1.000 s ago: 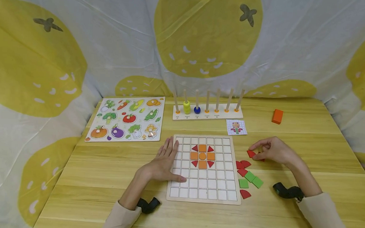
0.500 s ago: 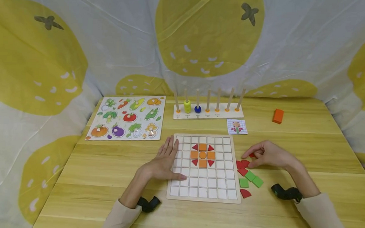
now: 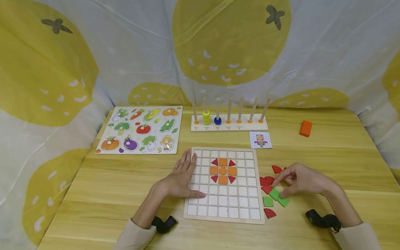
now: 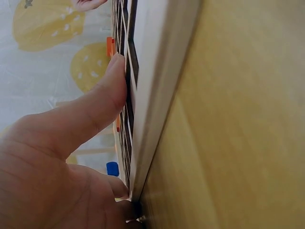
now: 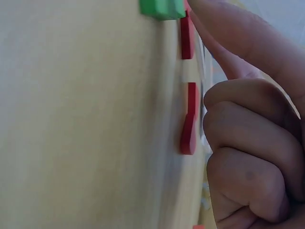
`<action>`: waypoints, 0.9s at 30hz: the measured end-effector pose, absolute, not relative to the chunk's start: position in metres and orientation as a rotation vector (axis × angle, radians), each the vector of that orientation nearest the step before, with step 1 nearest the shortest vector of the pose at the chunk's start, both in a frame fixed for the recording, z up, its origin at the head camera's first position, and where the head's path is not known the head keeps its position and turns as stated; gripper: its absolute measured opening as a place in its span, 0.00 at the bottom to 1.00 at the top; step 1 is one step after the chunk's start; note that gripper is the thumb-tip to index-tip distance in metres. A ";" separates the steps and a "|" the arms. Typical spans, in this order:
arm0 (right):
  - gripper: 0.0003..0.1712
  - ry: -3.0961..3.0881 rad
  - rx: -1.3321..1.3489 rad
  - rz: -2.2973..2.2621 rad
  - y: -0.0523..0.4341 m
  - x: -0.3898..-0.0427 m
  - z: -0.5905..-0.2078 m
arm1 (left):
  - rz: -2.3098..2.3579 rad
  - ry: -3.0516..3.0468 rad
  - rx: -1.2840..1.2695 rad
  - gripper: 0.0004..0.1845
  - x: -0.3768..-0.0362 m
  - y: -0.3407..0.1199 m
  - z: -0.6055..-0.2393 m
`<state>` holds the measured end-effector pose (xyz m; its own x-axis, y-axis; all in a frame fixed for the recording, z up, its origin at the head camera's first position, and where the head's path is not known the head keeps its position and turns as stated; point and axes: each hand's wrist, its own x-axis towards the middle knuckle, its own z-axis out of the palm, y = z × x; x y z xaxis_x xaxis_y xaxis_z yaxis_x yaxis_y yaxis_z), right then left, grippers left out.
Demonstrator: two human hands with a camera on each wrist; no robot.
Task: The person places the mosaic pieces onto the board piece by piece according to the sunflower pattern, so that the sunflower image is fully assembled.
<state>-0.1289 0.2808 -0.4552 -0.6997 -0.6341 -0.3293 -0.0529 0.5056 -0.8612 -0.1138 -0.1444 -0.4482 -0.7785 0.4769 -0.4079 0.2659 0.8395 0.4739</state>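
Note:
My left hand [image 3: 176, 182] lies spread on the left side of a wooden grid board [image 3: 227, 212], fingers along its edge and thumb on the cells; the left wrist view shows the thumb [image 4: 97, 102] against the grid. Orange squares [image 3: 223, 162] around an orange disc [image 3: 223, 170] sit in the grid, with red triangles [image 3: 232, 163] at the corners. Right of the board, my right hand [image 3: 302, 179] hovers with thumb and index finger apart, right at the green square tiles [image 3: 274, 194]. Its other fingers are curled. Red quarter-circle tiles [image 3: 269, 213] lie around them.
A printed pattern card [image 3: 261, 140] lies beyond the board, before a peg rack [image 3: 229, 126] with yellow and blue beads. A vegetable puzzle [image 3: 138, 129] stands at back left, an orange block [image 3: 306, 128] at back right. A patterned cloth [image 3: 139, 42] hangs behind.
My right hand has let go of a red quarter-circle tile, which now lies on the table, and has moved toward me to the green tiles. The left hand stays on the board.

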 end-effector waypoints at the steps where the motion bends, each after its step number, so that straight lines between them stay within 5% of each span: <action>1: 0.16 2.103 -0.569 -1.183 0.282 -0.128 -0.456 | 0.540 2.491 0.541 0.72 -0.114 -0.145 -0.448; 27: 0.19 2.190 -0.408 -1.260 0.280 -0.126 -0.456 | 0.545 2.485 0.538 0.72 -0.114 -0.145 -0.448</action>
<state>-0.1262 0.2797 -0.4562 -0.7887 -0.5207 -0.3267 0.0205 0.5088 -0.8606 -0.1137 -0.1448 -0.4480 -0.7776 0.4753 -0.4116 0.2596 0.8389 0.4783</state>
